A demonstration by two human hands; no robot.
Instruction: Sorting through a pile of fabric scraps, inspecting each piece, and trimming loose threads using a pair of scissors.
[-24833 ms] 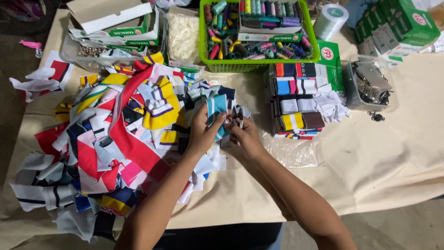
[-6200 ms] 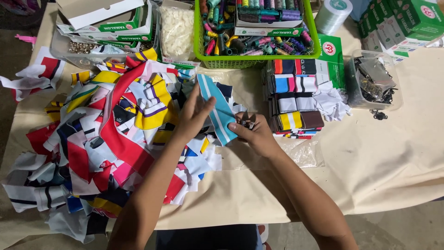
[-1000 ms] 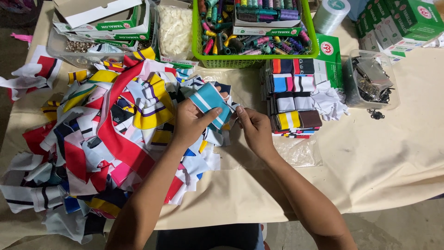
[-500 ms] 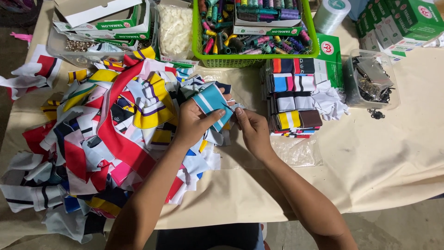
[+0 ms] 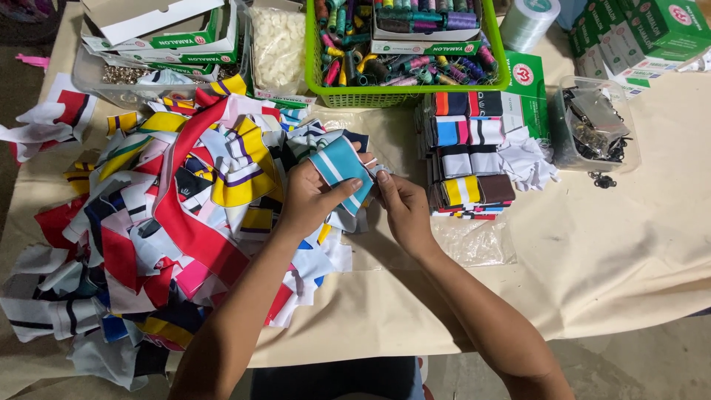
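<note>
A teal strip of cloth (image 5: 342,169) with white stripes sits between both hands, a little above the middle of the table. The left hand (image 5: 311,196) pinches it from the side, thumb on top and fingers behind, so the strip stands up where it can be seen. The right hand (image 5: 404,207) pinches the strip's edge at 3 o'clock with fingertips pressed close together, most likely to keep it flat and tight.

At 9 o'clock from the strip lies a big pile of cloth pieces (image 5: 163,222) in red, yellow, white and dark blue, all loose and mixed up, close enough for the left hand to reach. At 3 o'clock is a neat stack of folded strips (image 5: 470,155), lined up in rows, near the right hand. At 12 o'clock a green basket (image 5: 406,95) holds many thread spools. A clear tub of small dark metal bits (image 5: 596,126) sits farther out at 3 o'clock, and boxes (image 5: 159,33) sit at 11 o'clock. A tan cloth (image 5: 607,252) covers the table
</note>
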